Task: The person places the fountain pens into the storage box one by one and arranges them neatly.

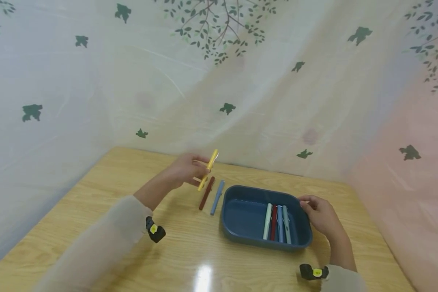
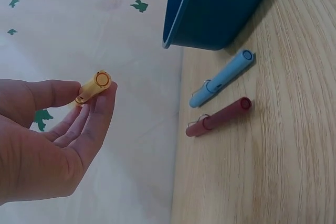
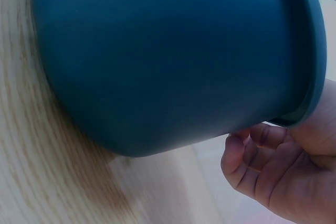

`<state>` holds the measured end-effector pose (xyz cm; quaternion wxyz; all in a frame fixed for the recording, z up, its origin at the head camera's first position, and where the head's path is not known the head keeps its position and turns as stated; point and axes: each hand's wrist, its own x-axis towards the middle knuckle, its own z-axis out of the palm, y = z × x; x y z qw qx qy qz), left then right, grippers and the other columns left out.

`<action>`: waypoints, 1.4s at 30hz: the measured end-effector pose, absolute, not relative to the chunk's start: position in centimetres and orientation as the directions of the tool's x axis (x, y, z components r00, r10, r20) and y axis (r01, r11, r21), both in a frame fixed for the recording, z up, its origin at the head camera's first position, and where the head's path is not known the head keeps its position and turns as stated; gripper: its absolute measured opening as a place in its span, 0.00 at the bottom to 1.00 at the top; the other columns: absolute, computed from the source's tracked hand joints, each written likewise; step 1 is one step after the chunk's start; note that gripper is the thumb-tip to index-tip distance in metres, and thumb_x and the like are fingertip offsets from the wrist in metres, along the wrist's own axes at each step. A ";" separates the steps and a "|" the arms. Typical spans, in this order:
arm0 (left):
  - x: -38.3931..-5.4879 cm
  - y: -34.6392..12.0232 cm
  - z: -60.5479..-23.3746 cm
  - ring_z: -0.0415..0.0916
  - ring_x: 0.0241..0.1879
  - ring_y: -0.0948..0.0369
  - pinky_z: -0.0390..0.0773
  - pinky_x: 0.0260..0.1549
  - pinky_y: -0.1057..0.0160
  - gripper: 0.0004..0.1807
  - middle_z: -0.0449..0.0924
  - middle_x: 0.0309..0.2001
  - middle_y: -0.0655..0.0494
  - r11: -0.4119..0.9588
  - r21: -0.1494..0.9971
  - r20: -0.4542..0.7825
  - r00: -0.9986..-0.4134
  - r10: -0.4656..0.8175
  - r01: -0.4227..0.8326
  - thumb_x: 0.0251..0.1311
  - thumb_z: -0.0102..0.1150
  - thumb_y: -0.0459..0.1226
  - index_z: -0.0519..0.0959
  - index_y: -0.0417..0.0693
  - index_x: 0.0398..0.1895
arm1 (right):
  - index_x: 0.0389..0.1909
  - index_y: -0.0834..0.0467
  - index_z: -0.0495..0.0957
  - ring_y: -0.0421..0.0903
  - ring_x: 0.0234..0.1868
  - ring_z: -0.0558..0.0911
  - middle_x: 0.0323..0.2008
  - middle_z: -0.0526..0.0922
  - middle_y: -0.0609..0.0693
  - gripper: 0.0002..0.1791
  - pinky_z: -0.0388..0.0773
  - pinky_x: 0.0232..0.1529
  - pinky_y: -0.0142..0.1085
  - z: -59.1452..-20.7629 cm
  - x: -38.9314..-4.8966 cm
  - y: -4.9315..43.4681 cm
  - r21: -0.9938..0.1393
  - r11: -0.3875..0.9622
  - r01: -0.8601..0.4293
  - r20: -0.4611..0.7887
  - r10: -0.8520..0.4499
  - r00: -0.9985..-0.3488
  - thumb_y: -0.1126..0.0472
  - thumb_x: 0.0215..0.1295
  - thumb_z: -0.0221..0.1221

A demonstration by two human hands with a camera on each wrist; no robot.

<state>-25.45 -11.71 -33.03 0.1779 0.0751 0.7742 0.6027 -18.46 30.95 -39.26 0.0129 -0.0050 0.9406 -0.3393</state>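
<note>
My left hand (image 1: pixel 188 168) pinches a yellow pen (image 1: pixel 209 169) with a clip between thumb and fingers, held above the table. Below and to its right, a dark red pen (image 1: pixel 207 193) and a blue pen (image 1: pixel 217 197) lie side by side on the wood. A dark blue bin (image 1: pixel 241 239) stands right of them. Inside, toward its right end, a pale green pen (image 1: pixel 267 221), another dark red pen (image 1: pixel 273 223), another blue pen (image 1: pixel 280 224) and a grey-green pen (image 1: pixel 286 224) lie in a row. My right hand (image 1: pixel 319 214) grips the bin's right rim.
The light wooden table (image 1: pixel 182 255) carries everything. Behind it and at both sides hangs a pale curtain (image 1: pixel 168 101) with printed leaves and birds, meeting the table's back edge. Each wrist wears a small black camera (image 1: pixel 155 230).
</note>
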 end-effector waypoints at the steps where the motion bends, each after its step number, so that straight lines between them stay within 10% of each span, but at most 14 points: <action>1: -25.5 -11.5 -33.0 0.82 0.52 0.44 0.88 0.44 0.50 0.25 0.82 0.55 0.38 0.256 0.961 -0.185 -0.926 0.330 -0.101 0.69 0.61 0.30 0.71 0.39 0.68 | 0.62 0.63 0.77 0.55 0.47 0.80 0.49 0.83 0.62 0.19 0.81 0.42 0.43 -39.2 -18.4 31.0 -0.637 0.771 -0.001 -0.022 -0.020 -1.000 0.57 0.82 0.49; 13: -25.1 -8.4 -33.6 0.82 0.38 0.56 0.88 0.40 0.53 0.23 0.85 0.50 0.42 0.199 0.973 -0.183 -0.912 0.367 -0.116 0.68 0.62 0.31 0.72 0.40 0.65 | 0.62 0.63 0.76 0.53 0.43 0.78 0.46 0.82 0.60 0.19 0.78 0.36 0.39 -39.2 -18.5 31.0 -0.657 0.754 0.026 -0.046 -0.006 -0.999 0.55 0.82 0.49; 22: -24.8 -6.2 -35.0 0.82 0.50 0.41 0.89 0.37 0.53 0.24 0.82 0.53 0.37 0.134 0.981 -0.187 -0.887 0.422 -0.143 0.67 0.62 0.30 0.72 0.39 0.66 | 0.61 0.63 0.77 0.52 0.40 0.78 0.43 0.82 0.59 0.19 0.77 0.34 0.39 -39.4 -18.5 31.0 -0.658 0.753 0.012 -0.031 -0.012 -0.999 0.56 0.82 0.49; 42: -24.2 -1.7 -36.2 0.85 0.46 0.42 0.89 0.36 0.51 0.22 0.82 0.53 0.31 0.145 0.978 -0.201 -0.864 0.461 -0.150 0.64 0.63 0.28 0.75 0.36 0.61 | 0.62 0.63 0.77 0.57 0.51 0.79 0.53 0.81 0.62 0.20 0.82 0.42 0.40 -39.5 -18.5 31.1 -0.675 0.737 0.027 -0.037 0.003 -0.999 0.55 0.82 0.49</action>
